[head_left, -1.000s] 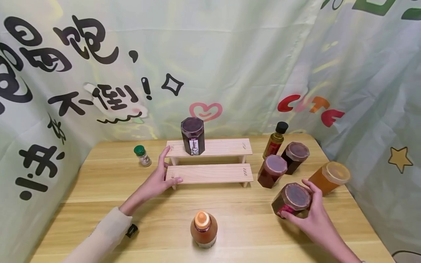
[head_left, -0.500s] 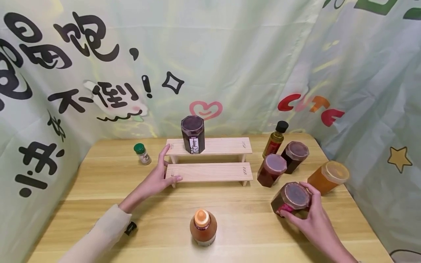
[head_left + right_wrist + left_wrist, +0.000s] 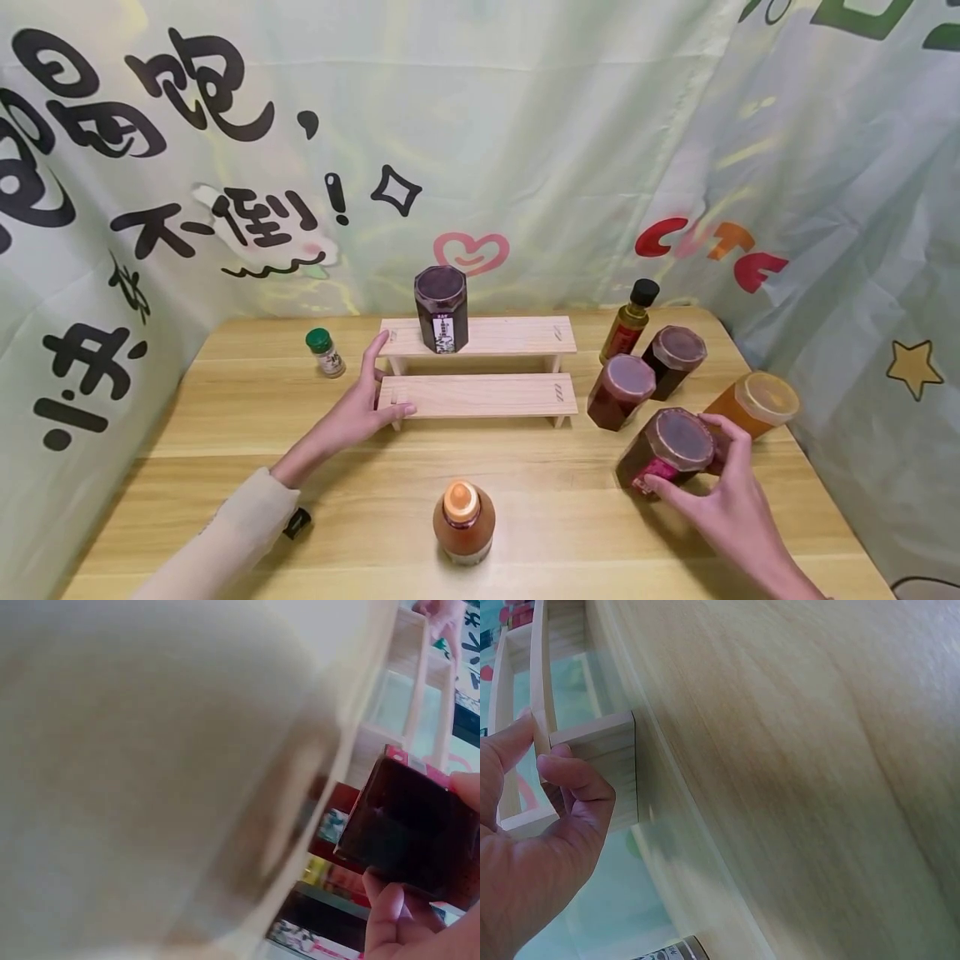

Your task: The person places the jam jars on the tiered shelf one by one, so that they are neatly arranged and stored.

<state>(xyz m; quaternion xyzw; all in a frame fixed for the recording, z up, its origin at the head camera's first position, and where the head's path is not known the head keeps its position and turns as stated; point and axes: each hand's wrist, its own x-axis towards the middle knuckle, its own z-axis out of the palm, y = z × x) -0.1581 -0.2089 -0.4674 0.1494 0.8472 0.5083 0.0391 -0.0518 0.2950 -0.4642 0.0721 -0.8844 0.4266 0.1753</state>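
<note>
My right hand (image 3: 727, 492) grips a dark octagonal glass jar (image 3: 663, 458) with a pink-red label, thumb on the label side and fingers round the far side. In the right wrist view the jar (image 3: 412, 825) shows its dark base, tilted above the table. My left hand (image 3: 363, 404) holds the left end of a two-step wooden rack (image 3: 480, 394). The left wrist view has the thumb and curled fingers of this hand (image 3: 547, 840) pinching the edge of the lower board. Another dark jar (image 3: 441, 312) with a white label stands on the rack's upper step.
Right of the rack stand a reddish jar (image 3: 621, 392), a dark jar (image 3: 675, 360), an orange-yellow jar (image 3: 753, 404) and a black-capped oil bottle (image 3: 626, 325). An orange-capped sauce bottle (image 3: 463, 529) stands at the front. A green-capped shaker (image 3: 325, 354) stands at left.
The right hand and its jar have risen slightly from the table. The left hand has stayed on the rack.
</note>
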